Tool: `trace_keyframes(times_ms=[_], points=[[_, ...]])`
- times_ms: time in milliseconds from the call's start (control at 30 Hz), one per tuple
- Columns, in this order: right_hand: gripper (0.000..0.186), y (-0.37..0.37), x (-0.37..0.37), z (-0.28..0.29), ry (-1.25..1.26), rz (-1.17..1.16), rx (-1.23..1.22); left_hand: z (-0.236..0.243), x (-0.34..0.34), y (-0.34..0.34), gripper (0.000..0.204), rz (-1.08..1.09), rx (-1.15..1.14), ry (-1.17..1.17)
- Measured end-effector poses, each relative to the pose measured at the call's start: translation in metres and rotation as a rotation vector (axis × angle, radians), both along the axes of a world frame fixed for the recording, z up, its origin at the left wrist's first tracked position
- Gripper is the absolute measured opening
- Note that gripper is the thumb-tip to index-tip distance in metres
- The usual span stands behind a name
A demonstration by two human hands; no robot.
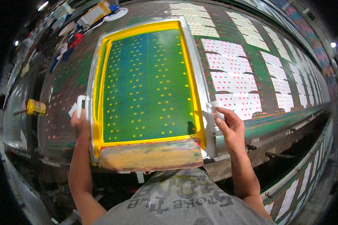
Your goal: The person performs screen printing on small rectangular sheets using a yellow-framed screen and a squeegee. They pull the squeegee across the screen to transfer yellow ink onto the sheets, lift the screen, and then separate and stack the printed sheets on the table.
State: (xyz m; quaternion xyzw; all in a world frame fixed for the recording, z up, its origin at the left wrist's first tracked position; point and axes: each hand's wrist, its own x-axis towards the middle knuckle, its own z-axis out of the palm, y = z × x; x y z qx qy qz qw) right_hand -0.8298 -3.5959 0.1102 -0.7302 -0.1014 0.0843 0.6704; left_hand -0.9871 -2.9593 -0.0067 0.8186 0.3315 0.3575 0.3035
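A large printing screen frame [197,71] with yellow borders and a green mesh [146,86] dotted with yellow spots lies flat on a long print table [64,90]. My left hand [79,122] grips the white handle [81,102] on the frame's left side. My right hand [229,125] holds the white handle [214,108] on its right side. A paint-smeared squeegee [150,155] rests along the frame's near edge, close to my chest.
White fabric pieces with coloured dots [233,78] lie in a row along the table to the right. A yellow container [35,107] sits at the left. Tubs, rags and a plate [116,14] crowd the far left end. The table's metal rail [281,138] runs below my right hand.
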Motion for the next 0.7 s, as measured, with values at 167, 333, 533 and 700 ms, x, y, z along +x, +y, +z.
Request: trace_keyframes(times_ms=[167,333,533,700], points=[[0.038,-0.013,0.013,0.019,-0.053,0.0,-0.016,0.026,0.012,-0.019,0.02,0.049,-0.29,-0.066],[0.038,-0.062,0.054,0.035,-0.104,-0.023,-0.129,0.066,0.044,-0.066,0.021,0.036,-0.053,-0.051],[0.035,-0.166,0.109,0.035,-0.03,-0.074,-0.167,0.089,0.101,-0.194,0.018,0.022,-0.071,-0.05],[0.031,-0.268,0.154,0.014,0.011,-0.17,-0.216,0.089,0.152,-0.317,0.019,0.034,-0.081,-0.075]])
